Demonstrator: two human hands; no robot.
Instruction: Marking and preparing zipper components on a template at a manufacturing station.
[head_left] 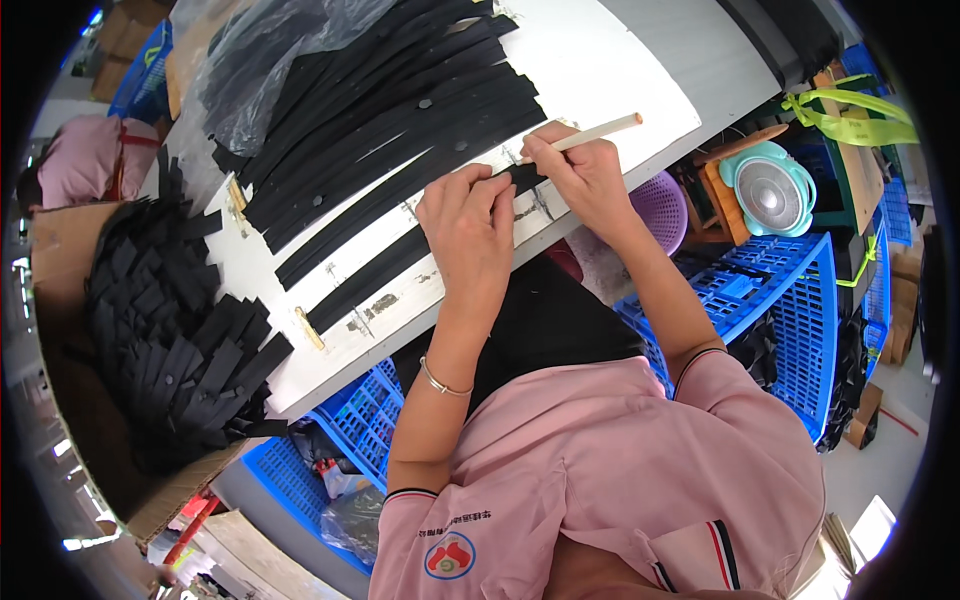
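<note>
Black strip (375, 278) on the tabletop (610, 70), one pale stick (615, 127) over its right end

Two hands: the right grip (582, 168) is closed around the stick, beside the strip's end; the left grip (468, 220) curls over the strip, though I cannot tell whether it pinches it; beyond lie overlapping strips (400, 110), too many to count, part hidden by one clear bag (240, 90); one carton (60, 260) of cut pieces (170, 320) stands at left

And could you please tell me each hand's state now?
Left hand: curled over a strip; grip can't be told.
Right hand: closed, holding a pen.
</note>
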